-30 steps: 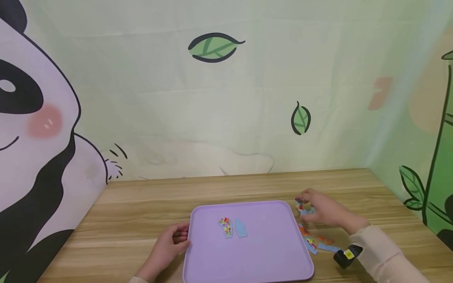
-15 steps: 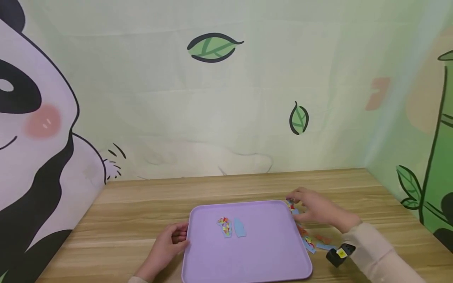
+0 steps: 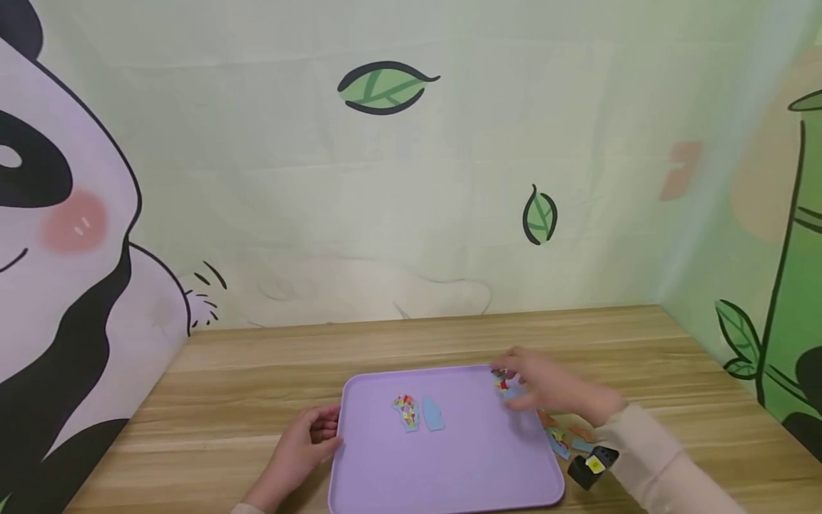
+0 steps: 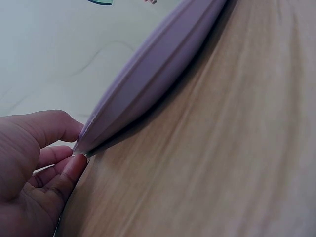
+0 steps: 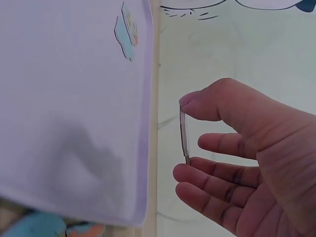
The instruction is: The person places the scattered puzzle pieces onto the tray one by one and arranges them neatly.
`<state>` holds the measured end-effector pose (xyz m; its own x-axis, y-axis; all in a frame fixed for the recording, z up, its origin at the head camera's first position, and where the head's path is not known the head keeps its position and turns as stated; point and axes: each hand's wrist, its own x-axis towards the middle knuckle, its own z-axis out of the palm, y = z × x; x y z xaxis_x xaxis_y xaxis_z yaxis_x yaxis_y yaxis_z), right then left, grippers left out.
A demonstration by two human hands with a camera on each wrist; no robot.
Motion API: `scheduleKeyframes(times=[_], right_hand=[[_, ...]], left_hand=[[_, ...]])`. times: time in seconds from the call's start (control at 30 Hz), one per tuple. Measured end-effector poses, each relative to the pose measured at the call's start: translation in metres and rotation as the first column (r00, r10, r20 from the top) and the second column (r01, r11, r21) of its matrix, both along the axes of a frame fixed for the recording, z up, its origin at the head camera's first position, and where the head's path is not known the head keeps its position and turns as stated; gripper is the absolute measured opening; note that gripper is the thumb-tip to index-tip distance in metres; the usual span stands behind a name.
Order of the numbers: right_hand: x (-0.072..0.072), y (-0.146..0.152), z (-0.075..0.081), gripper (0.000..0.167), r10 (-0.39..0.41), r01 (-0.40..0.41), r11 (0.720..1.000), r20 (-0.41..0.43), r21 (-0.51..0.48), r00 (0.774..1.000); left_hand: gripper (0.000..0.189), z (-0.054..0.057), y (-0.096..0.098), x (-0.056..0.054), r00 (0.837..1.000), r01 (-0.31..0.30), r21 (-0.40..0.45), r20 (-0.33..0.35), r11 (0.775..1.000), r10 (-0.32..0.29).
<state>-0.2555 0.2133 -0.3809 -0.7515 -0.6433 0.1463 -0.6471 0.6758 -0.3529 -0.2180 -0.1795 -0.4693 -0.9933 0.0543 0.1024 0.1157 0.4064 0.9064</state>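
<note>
- The right hand is pinching a thin, light-blue piece with red and yellow patches between thumb and fingertips, partly spread, over the upper right corner of the flat, round-cornered purple tray, lower centre of the head view.
- The left hand, lower left of centre, is gripping the tray's rim with bent fingers.
- The step in hand seems to be adding this piece to the multicoloured mosaic piece and plain light-blue piece lying on the tray; the next move is probably calling for lowering it flat, then releasing.
- The right wrist view is showing the held piece edge-on; the head view is showing its coloured face.
- The left wrist view is showing the rim contact closely, but none of the pieces.
</note>
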Motion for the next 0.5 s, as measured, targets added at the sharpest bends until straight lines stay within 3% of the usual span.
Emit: scheduleKeyframes(times=[0.5], right_hand=[[0.001, -0.031, -0.016, 0.052, 0.042, -0.043, 0.999, 0.018, 0.018, 0.999]], left_hand=[[0.045, 0.001, 0.0, 0.0, 1.0, 0.0, 0.021, 0.003, 1.0, 0.0]])
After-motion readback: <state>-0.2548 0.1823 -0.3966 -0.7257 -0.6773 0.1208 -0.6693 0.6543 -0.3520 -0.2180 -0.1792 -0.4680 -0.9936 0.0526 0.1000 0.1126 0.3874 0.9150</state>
